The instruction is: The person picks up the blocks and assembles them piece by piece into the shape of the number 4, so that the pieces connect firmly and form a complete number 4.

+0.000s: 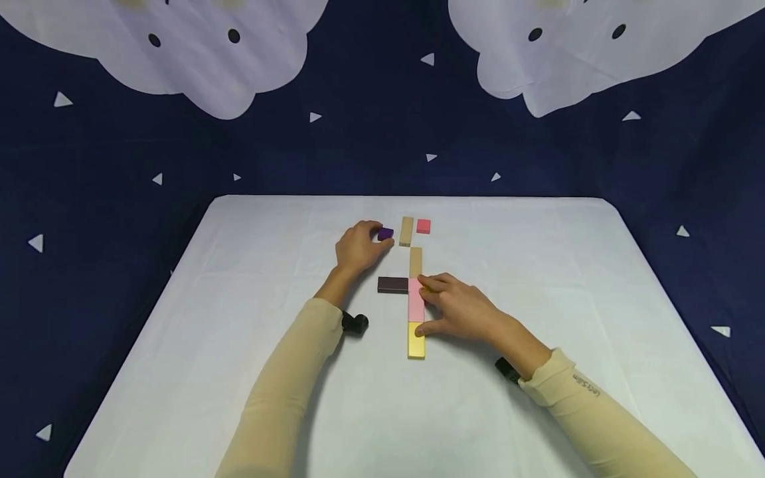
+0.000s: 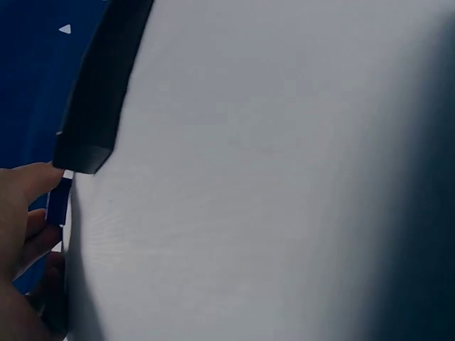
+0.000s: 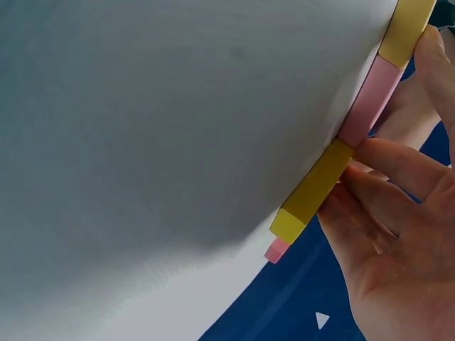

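Observation:
My left hand (image 1: 360, 247) pinches a small purple block (image 1: 385, 234) between thumb and fingers at the far side of the table. In the left wrist view the block (image 2: 58, 202) shows between the fingertips at the left edge. My right hand (image 1: 459, 309) reaches over a row of blocks with fingers extended. Its thumb touches a pale yellow block (image 1: 416, 348), and its fingertips rest by a pink block (image 1: 415, 307) and on a darker yellow block (image 3: 313, 183), mostly hidden in the head view. A wooden block (image 1: 416, 261) continues the row beyond the pink one.
A dark brown block (image 1: 392, 285) lies crosswise, its end at the row's left side. Beyond the row are another wooden block (image 1: 406, 231) and a coral-pink square block (image 1: 424, 226). The white table (image 1: 239, 318) meets a dark blue curtain (image 1: 370, 153) at the back.

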### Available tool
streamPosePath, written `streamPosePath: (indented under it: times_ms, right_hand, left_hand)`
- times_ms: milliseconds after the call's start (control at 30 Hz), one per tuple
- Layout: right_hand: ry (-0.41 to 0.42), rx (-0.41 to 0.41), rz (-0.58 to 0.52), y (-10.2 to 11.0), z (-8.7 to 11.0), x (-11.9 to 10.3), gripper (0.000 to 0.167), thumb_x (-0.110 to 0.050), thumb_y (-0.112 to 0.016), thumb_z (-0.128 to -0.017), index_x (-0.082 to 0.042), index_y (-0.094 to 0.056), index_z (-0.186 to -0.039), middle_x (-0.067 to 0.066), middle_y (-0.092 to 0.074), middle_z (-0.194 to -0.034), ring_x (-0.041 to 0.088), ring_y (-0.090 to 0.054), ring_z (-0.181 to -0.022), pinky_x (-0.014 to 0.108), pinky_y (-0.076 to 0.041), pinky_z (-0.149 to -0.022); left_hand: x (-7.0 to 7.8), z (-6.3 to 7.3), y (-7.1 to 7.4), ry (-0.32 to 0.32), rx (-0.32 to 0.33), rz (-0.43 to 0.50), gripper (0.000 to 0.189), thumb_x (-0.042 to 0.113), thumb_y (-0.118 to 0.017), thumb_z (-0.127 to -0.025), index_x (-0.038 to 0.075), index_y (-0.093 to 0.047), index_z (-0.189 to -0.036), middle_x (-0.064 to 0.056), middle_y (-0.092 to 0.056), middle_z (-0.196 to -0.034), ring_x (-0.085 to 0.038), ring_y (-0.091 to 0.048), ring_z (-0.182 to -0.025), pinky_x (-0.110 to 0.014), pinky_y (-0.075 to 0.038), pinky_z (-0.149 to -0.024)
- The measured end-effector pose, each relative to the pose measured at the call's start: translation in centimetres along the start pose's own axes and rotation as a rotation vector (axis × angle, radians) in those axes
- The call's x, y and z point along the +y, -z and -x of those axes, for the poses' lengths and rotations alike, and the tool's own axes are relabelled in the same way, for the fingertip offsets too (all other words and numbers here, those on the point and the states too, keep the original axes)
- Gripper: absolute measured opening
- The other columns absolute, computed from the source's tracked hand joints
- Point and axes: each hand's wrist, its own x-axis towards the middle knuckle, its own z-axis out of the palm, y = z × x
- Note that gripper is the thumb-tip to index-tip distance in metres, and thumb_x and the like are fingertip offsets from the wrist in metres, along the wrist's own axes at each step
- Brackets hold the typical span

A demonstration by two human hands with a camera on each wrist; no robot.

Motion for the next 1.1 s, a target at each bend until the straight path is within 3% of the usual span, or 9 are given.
streamPosePath:
  times_ms: [333, 533, 833, 1100]
  right_hand:
    - [0.009, 0.012, 0.003, -0.3, -0.2, -0.1, 0.087, -0.067, -0.067, -0.075, -0.002, -0.057, -0.132, 0.008, -0.041, -0.148, 0.024, -0.039, -0.13, 0.053, -0.051, -0.08]
    - [0.006, 0.006, 0.006, -0.3, -0.1, 0.1, 0.087, -0.068, -0.067, -0.075, -0.003, -0.058, -0.132, 0.008, -0.041, -0.148, 0.024, -0.038, -0.13, 0.054, -0.05, -0.081]
    - [-0.015, 0.004, -0.007, -0.1, 0.5, 0.3, 0.087, -0.068, -0.066, -0.075, -0.003, -0.058, -0.132, 0.007, -0.04, -0.148, 0.024, -0.037, -0.131, 0.056, -0.05, -0.08]
    - [0.019, 0.024, 0.012, -0.3, 0.1, 0.2, 0.086, -0.068, -0.067, -0.074, -0.004, -0.06, -0.131, 0.008, -0.042, -0.147, 0.024, -0.04, -0.13, 0.051, -0.052, -0.08]
  left_hand:
    - [-0.5, 0.3, 0.3, 0.003, -0.007, 0.048, 0.046, 0.045, -0.069, -0.083, 0.022, -0.066, -0.122, 0.002, -0.063, -0.121, -0.021, -0.059, -0.11, -0.041, -0.046, -0.084]
    - [-0.7, 0.6, 0.5, 0.029, -0.043, 0.19, 0.047, 0.044, -0.074, -0.08, 0.02, -0.067, -0.119, 0.001, -0.065, -0.119, -0.022, -0.058, -0.111, -0.041, -0.045, -0.087]
    - [-0.8, 1.2, -0.1, 0.015, -0.055, 0.481, 0.044, 0.038, -0.079, -0.078, 0.009, -0.068, -0.109, -0.003, -0.069, -0.101, -0.019, -0.061, -0.095, -0.035, -0.046, -0.083]
    - [-1.7, 2.1, 0.4, 0.018, -0.018, 0.533, 0.045, 0.034, -0.08, -0.077, 0.009, -0.068, -0.113, -0.004, -0.067, -0.099, -0.015, -0.053, -0.074, -0.029, -0.042, -0.064]
